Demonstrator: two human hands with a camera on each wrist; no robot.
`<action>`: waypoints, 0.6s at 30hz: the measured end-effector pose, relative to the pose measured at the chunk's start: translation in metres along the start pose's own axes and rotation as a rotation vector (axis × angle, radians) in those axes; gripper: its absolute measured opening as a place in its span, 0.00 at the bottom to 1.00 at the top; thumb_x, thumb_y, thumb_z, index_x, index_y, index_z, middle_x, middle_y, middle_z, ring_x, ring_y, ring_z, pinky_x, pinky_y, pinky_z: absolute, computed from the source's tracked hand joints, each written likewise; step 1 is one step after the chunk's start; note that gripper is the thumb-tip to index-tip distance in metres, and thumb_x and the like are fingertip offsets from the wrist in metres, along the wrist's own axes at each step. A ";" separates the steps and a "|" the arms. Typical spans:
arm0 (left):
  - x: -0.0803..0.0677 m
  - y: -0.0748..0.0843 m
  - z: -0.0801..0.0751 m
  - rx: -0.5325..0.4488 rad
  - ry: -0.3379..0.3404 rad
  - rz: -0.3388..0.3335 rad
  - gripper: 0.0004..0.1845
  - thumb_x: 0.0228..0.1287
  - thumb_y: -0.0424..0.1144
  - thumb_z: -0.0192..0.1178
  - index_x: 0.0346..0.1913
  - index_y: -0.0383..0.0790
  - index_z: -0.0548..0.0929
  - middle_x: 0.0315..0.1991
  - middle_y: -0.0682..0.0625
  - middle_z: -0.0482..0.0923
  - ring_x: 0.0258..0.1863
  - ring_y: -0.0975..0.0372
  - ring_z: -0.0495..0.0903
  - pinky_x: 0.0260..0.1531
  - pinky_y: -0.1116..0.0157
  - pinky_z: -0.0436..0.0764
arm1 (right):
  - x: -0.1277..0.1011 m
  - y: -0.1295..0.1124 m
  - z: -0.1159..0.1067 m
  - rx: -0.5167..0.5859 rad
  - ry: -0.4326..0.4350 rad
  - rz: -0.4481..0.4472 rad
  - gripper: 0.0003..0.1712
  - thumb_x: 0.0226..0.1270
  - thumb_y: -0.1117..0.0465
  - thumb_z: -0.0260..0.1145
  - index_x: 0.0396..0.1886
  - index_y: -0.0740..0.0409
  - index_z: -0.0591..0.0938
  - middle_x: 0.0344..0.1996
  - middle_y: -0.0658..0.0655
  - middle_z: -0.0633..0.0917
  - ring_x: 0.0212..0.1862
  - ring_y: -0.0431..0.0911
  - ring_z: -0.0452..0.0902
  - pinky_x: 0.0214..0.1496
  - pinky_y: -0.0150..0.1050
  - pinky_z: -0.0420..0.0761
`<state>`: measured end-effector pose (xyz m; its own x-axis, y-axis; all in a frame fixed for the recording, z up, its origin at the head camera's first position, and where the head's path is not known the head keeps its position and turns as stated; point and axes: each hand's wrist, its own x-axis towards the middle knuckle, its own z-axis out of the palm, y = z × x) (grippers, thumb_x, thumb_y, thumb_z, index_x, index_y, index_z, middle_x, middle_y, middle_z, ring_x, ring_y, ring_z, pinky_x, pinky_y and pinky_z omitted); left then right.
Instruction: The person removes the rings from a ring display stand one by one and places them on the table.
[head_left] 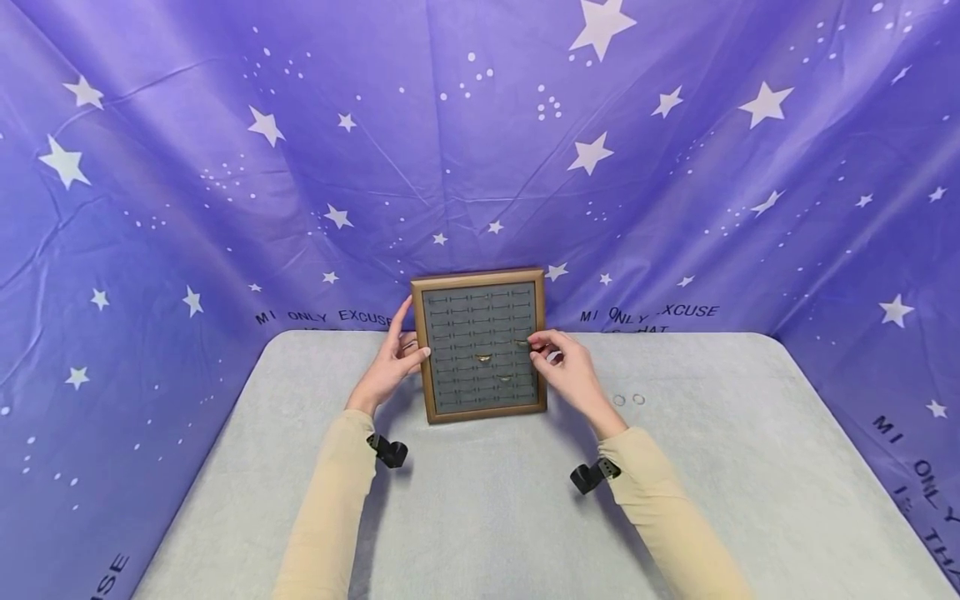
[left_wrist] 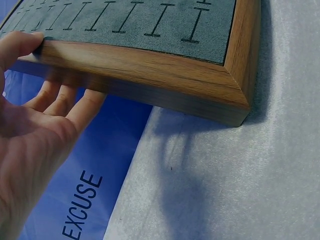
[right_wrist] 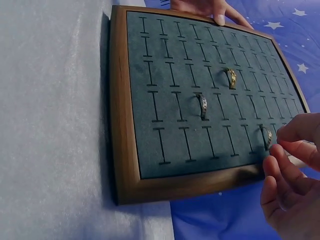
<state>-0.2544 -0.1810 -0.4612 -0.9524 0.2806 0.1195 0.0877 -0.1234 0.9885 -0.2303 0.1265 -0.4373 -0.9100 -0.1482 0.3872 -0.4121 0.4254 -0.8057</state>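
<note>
A wood-framed ring display board [head_left: 480, 333] with a dark slotted pad stands propped up at the back of the table. My left hand [head_left: 390, 367] grips its left side, the thumb on the front of the frame and the other fingers behind. At the right edge of the pad, my right hand [head_left: 567, 372] pinches with its fingertips at the side of a ring [right_wrist: 267, 137] that sits in a slot. Two more rings stand in slots: a gold ring [right_wrist: 231, 78] near the middle and a silver-looking ring [right_wrist: 202, 106] lower down.
Two loose rings, a left one [head_left: 618, 400] and a right one [head_left: 638, 399], lie on the grey table [head_left: 480, 517], right of my right hand. Purple star-printed cloth [head_left: 465, 150] hangs close behind the board and along both sides.
</note>
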 end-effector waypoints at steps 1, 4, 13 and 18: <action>0.000 0.000 0.000 0.003 0.001 0.002 0.49 0.67 0.22 0.53 0.75 0.74 0.46 0.59 0.31 0.69 0.50 0.52 0.78 0.47 0.53 0.80 | 0.001 0.000 0.001 -0.007 -0.001 -0.004 0.12 0.58 0.73 0.65 0.43 0.66 0.83 0.36 0.59 0.83 0.35 0.48 0.76 0.34 0.34 0.76; 0.000 -0.001 0.000 0.014 -0.001 0.005 0.49 0.67 0.22 0.53 0.75 0.74 0.46 0.59 0.31 0.69 0.50 0.52 0.78 0.47 0.52 0.80 | 0.003 0.000 0.005 -0.029 0.008 -0.009 0.12 0.58 0.72 0.66 0.43 0.66 0.83 0.34 0.58 0.83 0.34 0.47 0.76 0.33 0.31 0.74; 0.000 0.001 0.000 -0.001 0.001 -0.002 0.49 0.67 0.22 0.53 0.75 0.74 0.46 0.59 0.31 0.69 0.50 0.53 0.77 0.46 0.54 0.81 | 0.006 -0.001 0.013 -0.043 0.058 -0.038 0.10 0.55 0.74 0.67 0.39 0.67 0.85 0.29 0.59 0.77 0.29 0.47 0.73 0.29 0.28 0.71; 0.000 0.001 0.000 0.002 0.001 -0.012 0.49 0.67 0.22 0.53 0.75 0.72 0.44 0.60 0.31 0.68 0.50 0.54 0.77 0.45 0.56 0.81 | 0.005 0.000 0.019 -0.054 0.070 0.000 0.09 0.54 0.73 0.68 0.37 0.65 0.84 0.30 0.57 0.73 0.29 0.44 0.69 0.30 0.29 0.69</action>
<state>-0.2540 -0.1812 -0.4600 -0.9535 0.2815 0.1075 0.0768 -0.1179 0.9901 -0.2360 0.1084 -0.4441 -0.9037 -0.0862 0.4194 -0.4076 0.4732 -0.7810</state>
